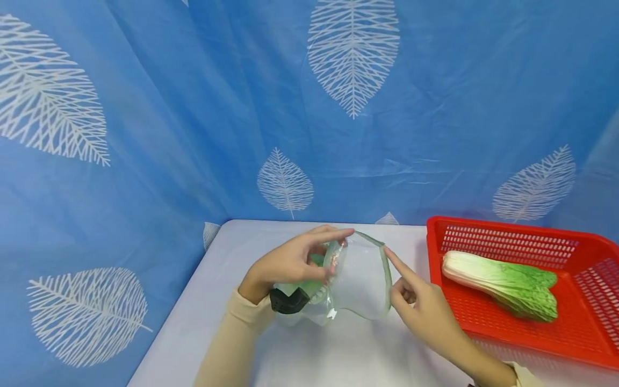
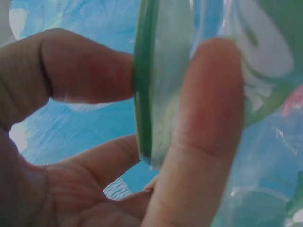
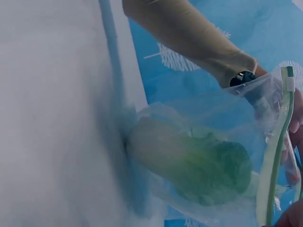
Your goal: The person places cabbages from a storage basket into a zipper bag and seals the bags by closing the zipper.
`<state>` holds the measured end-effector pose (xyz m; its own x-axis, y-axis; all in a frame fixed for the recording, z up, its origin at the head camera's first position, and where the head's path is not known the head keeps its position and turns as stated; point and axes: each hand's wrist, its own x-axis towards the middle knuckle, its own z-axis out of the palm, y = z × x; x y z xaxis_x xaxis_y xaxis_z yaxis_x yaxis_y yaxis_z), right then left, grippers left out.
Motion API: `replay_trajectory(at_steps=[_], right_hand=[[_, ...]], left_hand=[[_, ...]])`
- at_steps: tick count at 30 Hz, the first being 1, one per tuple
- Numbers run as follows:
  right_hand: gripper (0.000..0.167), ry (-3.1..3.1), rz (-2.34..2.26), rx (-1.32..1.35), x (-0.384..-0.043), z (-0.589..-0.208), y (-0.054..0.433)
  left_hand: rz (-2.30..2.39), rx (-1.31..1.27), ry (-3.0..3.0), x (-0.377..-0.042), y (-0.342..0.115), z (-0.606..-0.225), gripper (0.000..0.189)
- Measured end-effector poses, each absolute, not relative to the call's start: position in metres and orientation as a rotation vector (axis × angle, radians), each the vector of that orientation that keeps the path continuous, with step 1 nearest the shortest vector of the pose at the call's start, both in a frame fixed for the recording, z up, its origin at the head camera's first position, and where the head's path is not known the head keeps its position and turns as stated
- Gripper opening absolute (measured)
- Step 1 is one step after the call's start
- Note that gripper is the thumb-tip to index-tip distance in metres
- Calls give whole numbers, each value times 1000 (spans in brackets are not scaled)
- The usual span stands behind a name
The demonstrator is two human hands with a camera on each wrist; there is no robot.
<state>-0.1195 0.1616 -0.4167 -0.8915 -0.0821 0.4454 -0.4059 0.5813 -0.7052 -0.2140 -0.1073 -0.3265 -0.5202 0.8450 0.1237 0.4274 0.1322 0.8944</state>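
My left hand (image 1: 295, 258) pinches one side of the mouth of a clear zip bag (image 1: 360, 274) with a green zip strip. In the left wrist view, thumb and a finger (image 2: 208, 109) lie on opposite sides of that strip (image 2: 144, 85). The index finger of my right hand (image 1: 420, 301) is straight, its tip touching the other side of the bag's mouth; its remaining fingers are bent. The mouth is spread wide between the hands. Inside the bag, a Chinese cabbage (image 3: 189, 158) stands with its white base on the table and green leaves toward the mouth.
A red plastic basket (image 1: 503, 228) stands at the right on the white table (image 1: 232, 242). Another Chinese cabbage (image 1: 503, 285) lies in it. A blue curtain (image 1: 208, 134) with white leaf prints hangs behind the table and along its left side.
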Motion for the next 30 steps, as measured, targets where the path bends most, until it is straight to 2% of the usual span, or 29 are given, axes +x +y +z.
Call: replay_trajectory(at_steps=[8, 19, 25, 30], right_hand=[[72, -2431, 1480, 192, -108, -438, 162], [80, -2440, 1675, 33, -78, -461, 156], [81, -2473, 1378, 32, -63, -461, 167], [85, -2472, 1179, 248, -61, -433, 197]], left_hand=[[1249, 1263, 1996, -207, -81, -345, 84], [1273, 1294, 1982, -202, -72, -361, 82], [1324, 1261, 1949, -200, -72, -366, 83], [1319, 1276, 1968, -201, -70, -368, 83]])
